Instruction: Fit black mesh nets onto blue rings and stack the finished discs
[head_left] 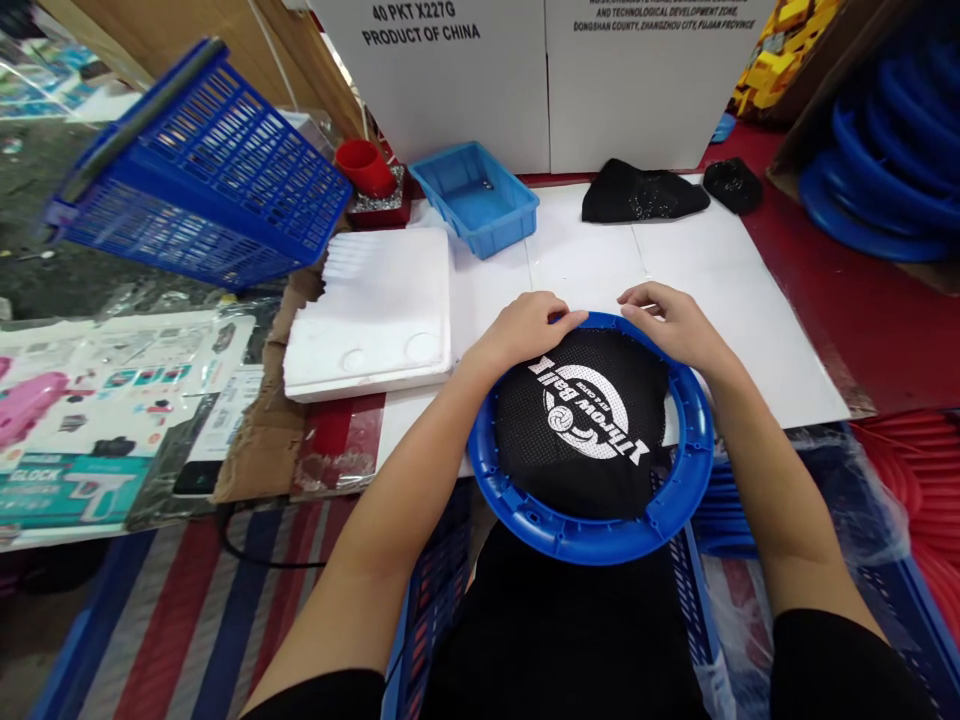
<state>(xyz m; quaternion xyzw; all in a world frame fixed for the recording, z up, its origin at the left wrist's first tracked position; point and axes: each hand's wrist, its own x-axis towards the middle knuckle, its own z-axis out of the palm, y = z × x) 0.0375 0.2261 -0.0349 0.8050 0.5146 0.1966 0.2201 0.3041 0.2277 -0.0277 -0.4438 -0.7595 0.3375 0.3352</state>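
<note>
A round blue plastic ring (592, 540) rests at the table's near edge, partly over my lap. Inside it lies a black mesh net (581, 480) printed with a white "Throw Ball" logo. The net covers most of the opening, but a gap shows along the right side. My left hand (534, 325) is closed on the far left part of the rim, thumb along its top. On the far right part, my right hand (667, 318) has its fingers curled over the ring and the net's edge. The undersides of both hands' fingers are hidden.
Black net pieces (645, 195) lie at the back, near a light blue tray (480, 205). A white foam block (375, 315) and a tilted blue basket (217, 170) are on the left. White cartons (480, 90) stand behind; more blue rings (885, 150) are stacked at right.
</note>
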